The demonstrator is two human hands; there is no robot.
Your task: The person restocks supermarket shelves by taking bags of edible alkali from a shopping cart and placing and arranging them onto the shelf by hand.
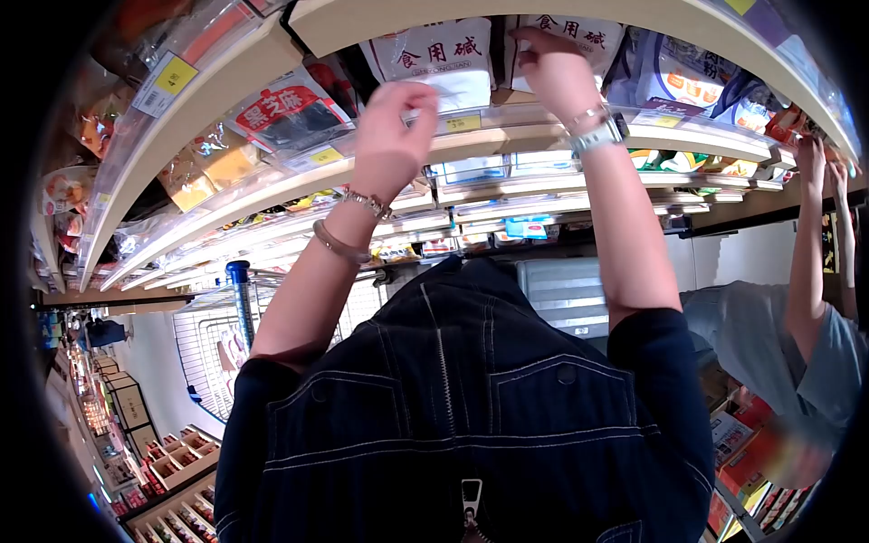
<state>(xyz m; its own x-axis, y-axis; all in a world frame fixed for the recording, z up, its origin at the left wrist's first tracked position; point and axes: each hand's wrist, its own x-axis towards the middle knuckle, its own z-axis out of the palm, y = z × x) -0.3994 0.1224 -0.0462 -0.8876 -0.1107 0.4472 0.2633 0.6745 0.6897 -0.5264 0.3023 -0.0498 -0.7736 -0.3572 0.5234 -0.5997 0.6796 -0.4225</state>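
Two white packets with dark red Chinese lettering stand side by side on the upper shelf: the left packet [429,59] and the right packet [579,38]. My right hand [554,72], with a watch and a bracelet on its wrist, reaches over the right packet, its bent fingers closed at the upper left part of it. My left hand [398,127] is in front of the shelf edge, beside the left packet's lower corner. Its fingers are curled in towards the thumb, and nothing shows in them. A red and black packet [288,110] lies to its left.
Yellow price tags [463,123] line the shelf lip, with more stocked shelves below. A wire shopping cart [206,348] stands at lower left and a grey step-like case [563,294] at lower centre. Another person in a grey shirt [760,335] reaches to the shelf at right.
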